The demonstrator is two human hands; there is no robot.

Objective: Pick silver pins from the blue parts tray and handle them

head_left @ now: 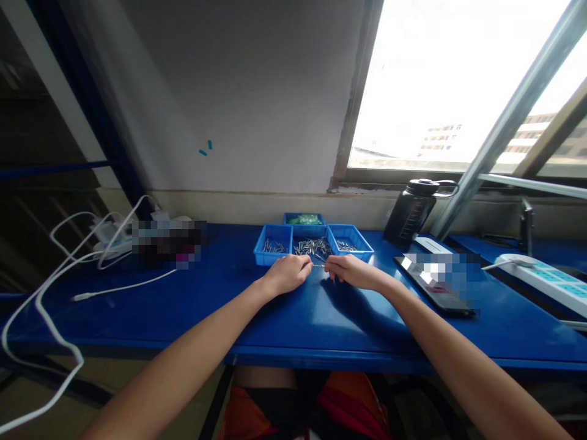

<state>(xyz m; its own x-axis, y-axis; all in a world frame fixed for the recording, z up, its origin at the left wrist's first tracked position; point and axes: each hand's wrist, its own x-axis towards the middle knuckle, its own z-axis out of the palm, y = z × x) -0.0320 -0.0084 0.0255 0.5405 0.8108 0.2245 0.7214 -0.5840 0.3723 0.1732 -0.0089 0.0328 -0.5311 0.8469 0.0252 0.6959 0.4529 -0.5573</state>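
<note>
"Plain grey wall (257, 98) at the back, bright window (440, 79) to the right — and what lies below?"

"Glossy blue tabletop (183, 330), with small blue rectangular plastic trays (266, 259) grouped near the wall. Loose silvery metal pieces (312, 246) fill the middle one; the trays on either side hold some too."

"And the hands?"

"Left hand (290, 273) and right hand (343, 270) face each other just in front of the trays, fingers pinched narrow on a thin silvery metal rod (318, 265) that spans the gap between them."

"Its exact shape?"

"Too small to tell."

"Anything beyond the right hand?"

"Flat dark device (452, 302), partly blurred, on the tabletop — and behind it a black bottle with a looped lid (409, 214)."
</note>
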